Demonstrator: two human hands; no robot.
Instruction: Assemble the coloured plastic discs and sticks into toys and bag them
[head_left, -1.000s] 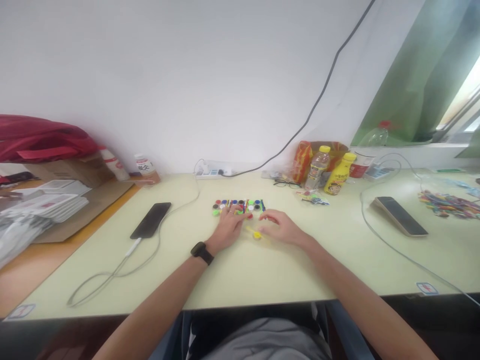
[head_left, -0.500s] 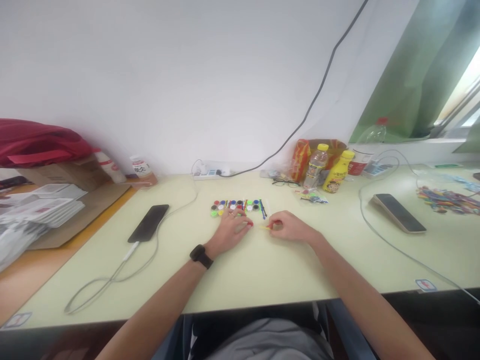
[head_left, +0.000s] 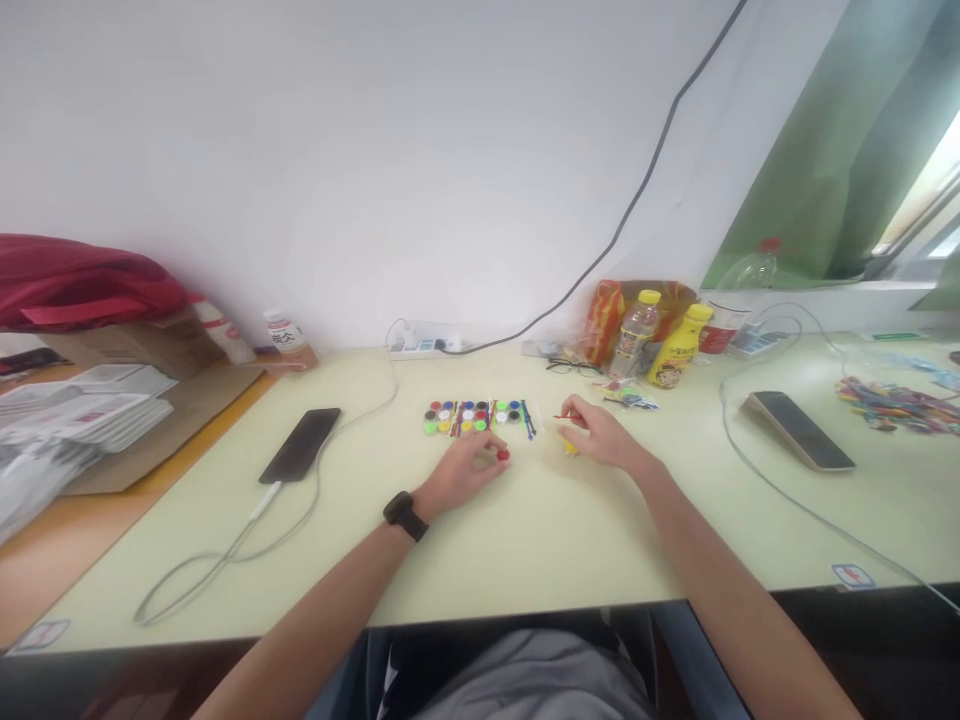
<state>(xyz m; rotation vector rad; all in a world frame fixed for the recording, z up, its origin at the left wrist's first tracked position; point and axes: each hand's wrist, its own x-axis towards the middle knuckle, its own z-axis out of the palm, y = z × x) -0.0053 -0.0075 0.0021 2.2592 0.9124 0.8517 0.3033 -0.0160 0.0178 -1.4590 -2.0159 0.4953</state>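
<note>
My left hand [head_left: 461, 470] pinches a small red round disc [head_left: 503, 455] between thumb and finger, just above the table. My right hand [head_left: 596, 432] is closed on a thin red strip [head_left: 565, 417] that sticks out from its fingertips. Below those fingers is a small yellow piece [head_left: 571, 448]; whether the hand touches it I cannot tell. Beyond my left hand lie rows of coloured round discs [head_left: 474, 414] in red, blue, white, black, green and yellow. Thin coloured strips lie among them, with blue strips [head_left: 529, 420] at the right end.
A black phone [head_left: 301, 445] with a cable lies at left. Behind my right hand are glasses [head_left: 574, 366], small packets [head_left: 628, 395], a clear bottle [head_left: 634, 335] and a yellow bottle [head_left: 679, 346]. Farther right sit a phone-like device [head_left: 802, 430] and a colourful pile [head_left: 896, 403].
My right hand has moved right and slightly up, away from my left hand; the red strip now shows at its fingertips. My left hand has drawn back slightly from the disc rows.
</note>
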